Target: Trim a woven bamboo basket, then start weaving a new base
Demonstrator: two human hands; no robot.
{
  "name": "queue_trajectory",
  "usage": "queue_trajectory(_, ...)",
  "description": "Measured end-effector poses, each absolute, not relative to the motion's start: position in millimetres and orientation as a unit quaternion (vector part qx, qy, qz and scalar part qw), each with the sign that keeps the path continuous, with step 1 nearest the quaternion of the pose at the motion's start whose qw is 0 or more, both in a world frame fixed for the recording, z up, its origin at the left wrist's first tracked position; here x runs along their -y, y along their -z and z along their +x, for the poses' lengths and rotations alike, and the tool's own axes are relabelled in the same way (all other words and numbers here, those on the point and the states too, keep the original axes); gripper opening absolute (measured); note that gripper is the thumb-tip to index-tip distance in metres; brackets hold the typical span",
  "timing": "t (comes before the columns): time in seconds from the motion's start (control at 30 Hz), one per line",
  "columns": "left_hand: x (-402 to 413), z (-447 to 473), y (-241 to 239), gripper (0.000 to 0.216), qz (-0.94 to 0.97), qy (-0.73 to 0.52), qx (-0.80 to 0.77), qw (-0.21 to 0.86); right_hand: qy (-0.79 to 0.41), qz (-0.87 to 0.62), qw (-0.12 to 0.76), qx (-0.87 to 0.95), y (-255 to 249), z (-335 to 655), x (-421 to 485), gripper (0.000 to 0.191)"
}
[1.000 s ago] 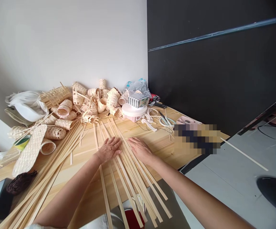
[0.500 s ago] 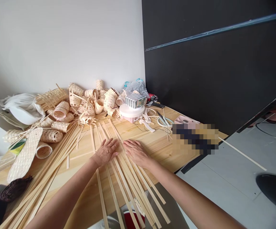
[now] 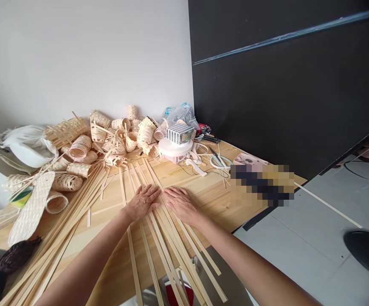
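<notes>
Both my hands lie flat, fingers stretched out, on a fan of long bamboo strips spread across a wooden table. My left hand presses the strips on the left of the fan. Right beside it, my right hand rests on the strips to the right, the two hands almost touching at the fingertips. The strips run from the basket pile at the back and overhang the table's near edge.
A pile of small woven baskets fills the back left. More strips lie bundled at left beside a flat woven mat. A white round box, scissors and a white bag stand around; grey floor lies right.
My hands have drawn slightly closer together on the strips; the view shifted a little to the right. Nothing was picked up or let go.
</notes>
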State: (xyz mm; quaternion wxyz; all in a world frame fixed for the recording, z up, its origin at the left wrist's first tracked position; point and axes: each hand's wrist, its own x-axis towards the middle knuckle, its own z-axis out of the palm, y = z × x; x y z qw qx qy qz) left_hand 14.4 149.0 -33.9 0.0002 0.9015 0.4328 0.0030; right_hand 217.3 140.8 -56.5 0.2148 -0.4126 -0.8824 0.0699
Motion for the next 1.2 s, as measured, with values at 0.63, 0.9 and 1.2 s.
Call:
queue_trajectory(0.63,-143,17,40,0.052,0.894,-0.040,-0.447,-0.002,-0.063,-0.413,0.216,0.882,57,218,-140,0.039)
queue_trajectory(0.9,-144,17,42,0.050,0.897,-0.057,-0.437,-0.021,-0.058,-0.404,0.188,0.893,52,219,-140,0.041)
queue_trajectory(1.2,-144,18,47,0.052,0.900,-0.045,-0.434,0.004,-0.059,-0.380,0.148,0.911,43,221,-142,0.041)
